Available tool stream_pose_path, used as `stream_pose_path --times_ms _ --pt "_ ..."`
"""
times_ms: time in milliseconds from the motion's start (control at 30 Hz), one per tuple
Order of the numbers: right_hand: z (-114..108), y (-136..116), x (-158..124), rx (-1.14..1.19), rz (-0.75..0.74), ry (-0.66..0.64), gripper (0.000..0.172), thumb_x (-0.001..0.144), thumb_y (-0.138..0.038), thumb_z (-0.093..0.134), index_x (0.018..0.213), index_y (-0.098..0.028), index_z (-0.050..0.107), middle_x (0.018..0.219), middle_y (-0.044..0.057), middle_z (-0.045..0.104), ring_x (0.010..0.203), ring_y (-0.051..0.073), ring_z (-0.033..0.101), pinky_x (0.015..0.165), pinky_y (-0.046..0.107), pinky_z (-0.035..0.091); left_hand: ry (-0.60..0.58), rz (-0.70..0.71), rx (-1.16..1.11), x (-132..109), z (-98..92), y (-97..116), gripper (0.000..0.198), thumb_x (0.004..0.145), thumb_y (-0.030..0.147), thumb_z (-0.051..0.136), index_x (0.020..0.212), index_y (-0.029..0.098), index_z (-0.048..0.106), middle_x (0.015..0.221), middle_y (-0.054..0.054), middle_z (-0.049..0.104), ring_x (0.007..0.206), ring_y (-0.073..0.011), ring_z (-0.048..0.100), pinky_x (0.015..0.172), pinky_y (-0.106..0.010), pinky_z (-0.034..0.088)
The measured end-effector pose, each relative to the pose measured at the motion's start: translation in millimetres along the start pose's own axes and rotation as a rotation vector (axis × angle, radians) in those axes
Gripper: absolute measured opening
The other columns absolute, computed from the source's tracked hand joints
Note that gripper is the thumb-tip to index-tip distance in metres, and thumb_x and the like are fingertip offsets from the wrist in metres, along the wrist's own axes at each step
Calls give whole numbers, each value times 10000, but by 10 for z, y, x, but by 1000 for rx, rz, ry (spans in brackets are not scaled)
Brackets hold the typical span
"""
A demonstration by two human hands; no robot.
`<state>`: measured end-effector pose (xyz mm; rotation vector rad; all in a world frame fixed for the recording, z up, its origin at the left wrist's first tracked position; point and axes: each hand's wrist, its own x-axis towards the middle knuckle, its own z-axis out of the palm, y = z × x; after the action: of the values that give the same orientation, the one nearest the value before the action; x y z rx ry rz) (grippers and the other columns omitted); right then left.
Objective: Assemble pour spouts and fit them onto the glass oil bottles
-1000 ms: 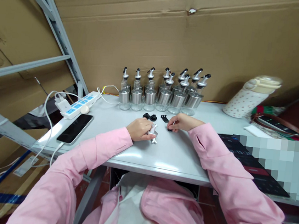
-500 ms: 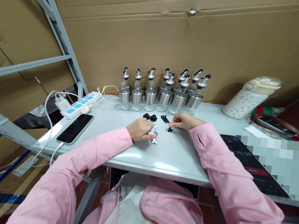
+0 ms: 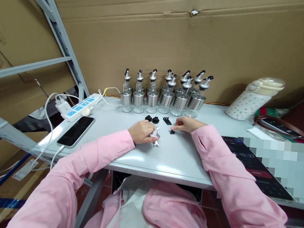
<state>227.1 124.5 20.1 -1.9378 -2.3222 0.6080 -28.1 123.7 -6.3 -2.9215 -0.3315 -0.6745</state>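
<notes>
My left hand (image 3: 141, 131) rests on the table, its fingers closed round silver pourer spouts (image 3: 155, 134); how many is hard to make out under the fingers. Just to the right, my right hand (image 3: 187, 124) touches down with thumb and fingertips drawn together in a pinch. Whatever lies between those fingertips is hidden. Right below them is a small cluster of black pieces (image 3: 172, 132). Between the hands and the bottles lie several black flip caps (image 3: 166, 121) in a row. Two round black stoppers (image 3: 155, 120) sit beside them, above my left hand.
Glass bottles with steel sleeves (image 3: 166, 99) stand in rows against the cardboard wall, several topped with pourers. To the left are a power strip (image 3: 80, 108) and a phone (image 3: 76, 131). A tablet (image 3: 255, 168) and a dotted flask (image 3: 248, 102) are on the right.
My right hand's fingertips have shifted very slightly beside the small black pieces. The left hand holds still with the silver spouts.
</notes>
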Motion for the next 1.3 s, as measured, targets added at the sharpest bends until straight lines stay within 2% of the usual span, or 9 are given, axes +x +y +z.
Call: stream_pose_path --times_ms 233,467,733,1133,1300 --pt "22 33 24 6 -16 15 615 504 -794 576 640 -197 522 632 12 579 602 139 498 560 252 366 -4 -4 2 0 0 5 736 906 601 25 728 133 565 775 -120 644 683 -174 569 688 -316 430" --pt "-5 -3 -9 32 -2 -25 538 559 -717 600 666 -196 520 643 10 564 621 140 500 576 252 365 7 4 7 7 -13 14 751 905 597 9 717 132 567 771 -121 647 661 -171 560 674 -314 427" --pt "4 -35 -30 8 30 -50 524 539 -682 641 691 -195 518 668 16 577 638 149 511 567 250 374 22 11 8 6 -2 8 756 907 592 0 719 129 568 758 -117 642 662 -170 562 674 -313 429" --pt "48 7 11 -14 67 -16 503 557 -641 653 751 -190 541 781 49 618 714 180 560 583 258 390 20 26 29 8 -11 8 736 913 579 5 696 142 556 746 -112 644 654 -167 568 677 -304 439" --pt "52 15 41 -12 98 -30 507 555 -629 665 788 -194 550 843 56 619 746 191 572 621 267 411 66 45 32 6 7 5 727 921 565 13 685 142 555 742 -113 646 657 -166 577 673 -300 441"
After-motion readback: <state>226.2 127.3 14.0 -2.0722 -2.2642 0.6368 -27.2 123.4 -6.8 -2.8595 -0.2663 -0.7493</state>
